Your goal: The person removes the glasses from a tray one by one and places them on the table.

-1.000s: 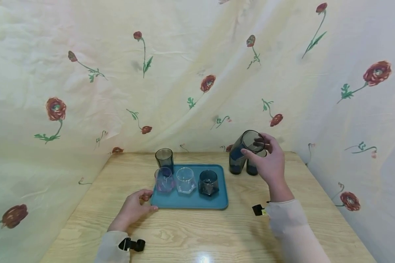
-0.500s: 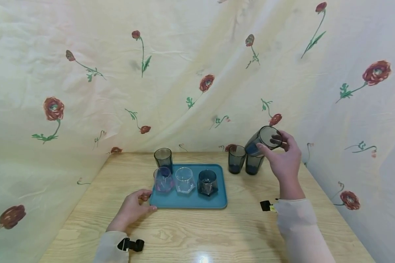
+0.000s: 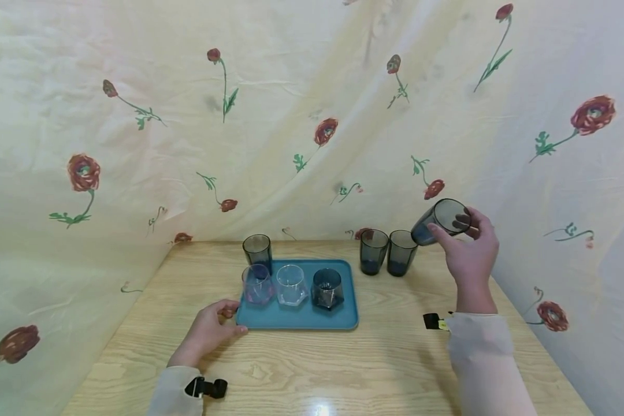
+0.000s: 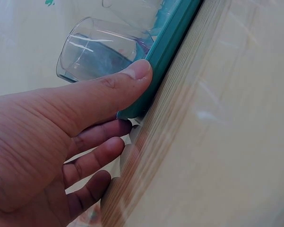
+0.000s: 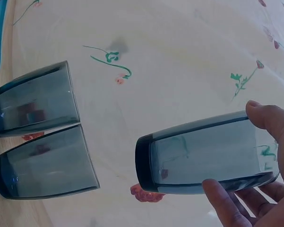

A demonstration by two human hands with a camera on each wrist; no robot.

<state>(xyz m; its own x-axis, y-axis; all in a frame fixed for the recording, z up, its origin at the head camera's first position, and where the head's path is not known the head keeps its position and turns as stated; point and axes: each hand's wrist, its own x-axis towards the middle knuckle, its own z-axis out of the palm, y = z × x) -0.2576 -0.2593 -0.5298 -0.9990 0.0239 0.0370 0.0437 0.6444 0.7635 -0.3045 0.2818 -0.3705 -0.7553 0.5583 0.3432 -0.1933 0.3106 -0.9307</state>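
Note:
My right hand (image 3: 473, 251) grips a smoky dark drinking glass (image 5: 203, 153) near its rim, thumb on one side and fingers on the other. The glass is tilted and held up in the air, right of two matching glasses (image 3: 373, 252) that stand side by side on the table. My left hand (image 3: 210, 332) is at the left front corner of a blue tray (image 3: 312, 321), its thumb (image 4: 138, 71) over the tray's edge and the fingers beneath the corner. On the tray stand a pinkish clear cup (image 3: 258, 289), a clear cup (image 3: 292, 287) and a dark grey cup (image 3: 328, 290).
Another dark glass (image 3: 258, 252) stands at the tray's back left corner. A flowered cloth (image 3: 291, 115) hangs behind the wooden table (image 3: 291, 370) and along both sides.
The right hand has carried the tilted glass to the right, away from above the two standing glasses. The left hand has stayed at the tray's corner.

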